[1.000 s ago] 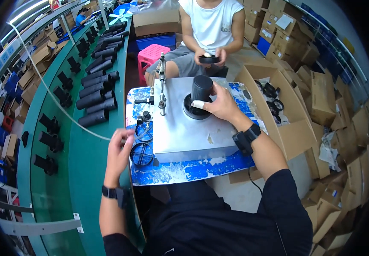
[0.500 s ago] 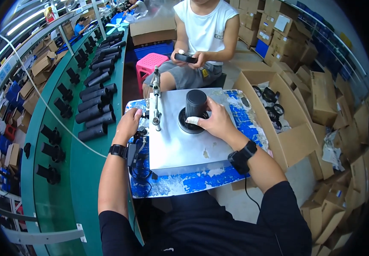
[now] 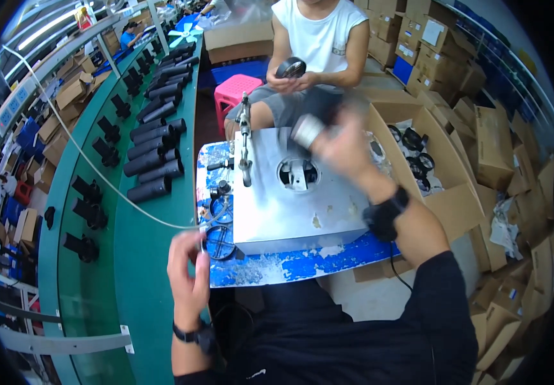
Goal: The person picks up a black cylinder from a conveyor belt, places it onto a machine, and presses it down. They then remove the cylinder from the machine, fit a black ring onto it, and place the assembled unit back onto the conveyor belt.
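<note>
My right hand (image 3: 347,151), smeared by motion and with a white wrap on its thumb, grips a dark cylinder (image 3: 320,106) above the far right part of a metal box (image 3: 270,221). In the box's top is a round opening (image 3: 298,175) with pale metal pieces inside, and nothing sits on it. Beside the box's near left corner, my left hand (image 3: 189,273) has its fingers loosely curled and the thumb apart. A thin pale hose (image 3: 145,220) runs just above its fingertips. A metal lever clamp (image 3: 245,141) stands at the box's left edge.
On the left, a green conveyor bench (image 3: 142,256) carries rows of black cylinders (image 3: 155,160). Across from me a person (image 3: 322,38) holds a black round part (image 3: 291,68). An open carton (image 3: 447,179) with black rings stands right; a pink stool (image 3: 238,86) is behind the table.
My right hand has lifted the black cylinder off the round fixture and moved away and right. My left hand has left the clamp side and come back toward me. The other person has tilted the round part.
</note>
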Available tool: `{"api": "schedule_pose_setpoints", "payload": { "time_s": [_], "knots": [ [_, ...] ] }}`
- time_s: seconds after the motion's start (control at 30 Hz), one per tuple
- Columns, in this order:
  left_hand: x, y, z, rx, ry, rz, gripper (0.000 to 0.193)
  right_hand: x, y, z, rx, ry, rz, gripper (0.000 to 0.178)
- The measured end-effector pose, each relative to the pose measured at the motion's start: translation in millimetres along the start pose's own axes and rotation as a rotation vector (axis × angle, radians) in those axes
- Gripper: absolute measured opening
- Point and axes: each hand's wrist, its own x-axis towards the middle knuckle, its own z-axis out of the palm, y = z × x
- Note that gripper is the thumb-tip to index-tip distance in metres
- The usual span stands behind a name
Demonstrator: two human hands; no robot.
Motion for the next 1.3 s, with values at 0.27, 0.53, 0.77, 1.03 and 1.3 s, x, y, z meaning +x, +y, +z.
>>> {"api": "schedule_pose_setpoints", "payload": {
  "time_s": [0.27,0.53,0.77,1.03,1.3],
  "knots": [
    [-65.3,41.3,-20.3,-0.070,0.246,0.283,0.046,-45.4,-143.0,14.8,0.139,-0.338,-0.522,0.042],
    [-92.2,39.2,-6.7,0.075,0.176,0.612,0.051,-168.8,-138.6,78.4,0.007,-0.165,-0.782,0.028],
    [-108.7,31.7,-29.2,0.305,0.149,0.561,0.049,-174.0,-142.6,95.3,-0.003,-0.322,-0.778,0.037],
    [-66.3,-105.9,-189.3,0.816,0.617,-0.132,0.064,-144.3,-64.8,69.0,0.202,-0.634,0.144,0.038],
    [-58.6,-229.2,-323.4,1.123,0.684,-0.808,0.053,-139.9,-58.6,69.6,0.228,-0.682,0.355,0.025]
  ]
}}
